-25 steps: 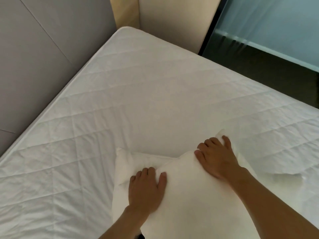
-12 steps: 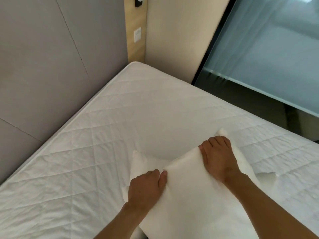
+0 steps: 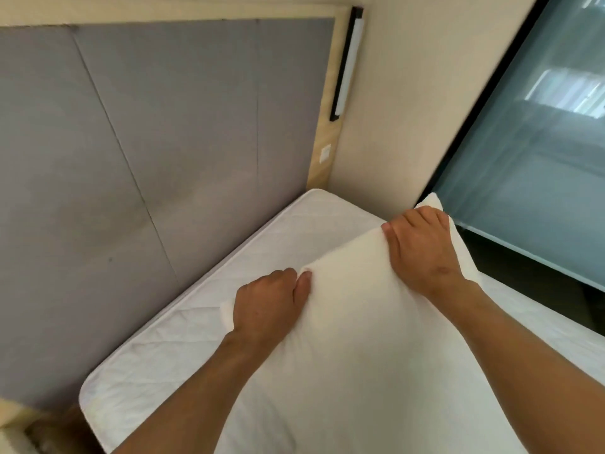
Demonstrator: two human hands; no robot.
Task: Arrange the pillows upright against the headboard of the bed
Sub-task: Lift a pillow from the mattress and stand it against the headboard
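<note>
Both hands grip one white pillow (image 3: 376, 339), held up over the quilted mattress (image 3: 229, 290) of the bed. The left hand (image 3: 268, 306) pinches the pillow's upper left edge, fingers (image 3: 302, 285) curled tight into the fabric. The right hand (image 3: 422, 247) clamps the upper right corner, fingers wrapped over the top. The grey padded headboard (image 3: 147, 142) stands just beyond the mattress, apart from the pillow.

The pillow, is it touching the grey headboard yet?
Apart. The head view shows the pillow held by the left hand and right hand, with a strip of bare mattress between it and the headboard.
</note>
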